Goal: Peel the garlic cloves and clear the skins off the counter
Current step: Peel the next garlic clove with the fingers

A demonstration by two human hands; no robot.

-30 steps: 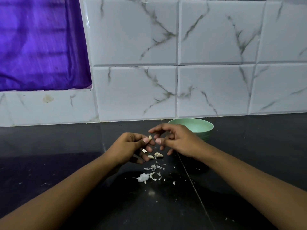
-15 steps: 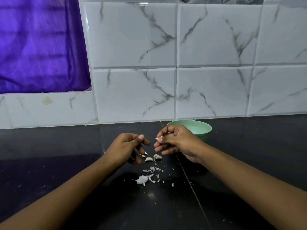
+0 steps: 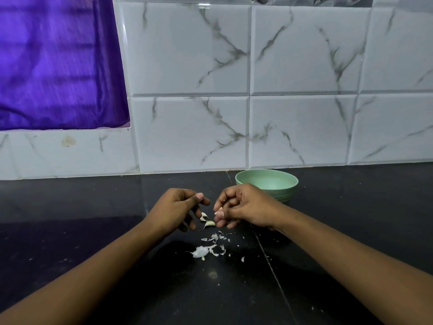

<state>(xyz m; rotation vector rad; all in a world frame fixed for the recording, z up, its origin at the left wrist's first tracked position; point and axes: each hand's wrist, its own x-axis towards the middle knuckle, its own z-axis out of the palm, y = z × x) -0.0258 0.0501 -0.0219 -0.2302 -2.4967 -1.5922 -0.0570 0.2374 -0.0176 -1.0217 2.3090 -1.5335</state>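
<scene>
The right hand (image 3: 243, 207) is hovering low over the tabletop (image 3: 93, 231). Its fingers are curling inward and the thumb is tucking against them. The curl is hiding the inside, so I cannot tell whether it is pinching anything. The left hand (image 3: 178, 207) is hanging opposite, its thumb lying on the forefinger and the other fingers drooping loosely. Nothing is showing between them, so I cannot tell if it is holding a scrap either.

Between the two hands, just under the right fingertips, two garlic cloves (image 3: 209, 223) are lying on the dark stone close to one another. They are probably handling as small, light, firm things that skid on so glossy a surface. A pinch across the broad sides is likely holding best, with a nail working at the pointed tip, where the skin is loosest.

Nearer the person, the skins (image 3: 214, 239) are lying scattered as flakes, with one larger husk (image 3: 200, 252) at the near edge of the litter. Being papery and almost weightless, they are apt to cling to fingers or drift. Sweeping them together with the side of the hand looks surer than picking them up singly.

Behind the right hand a green bowl (image 3: 289, 188) is standing near the tiled wall (image 3: 304, 127).
</scene>
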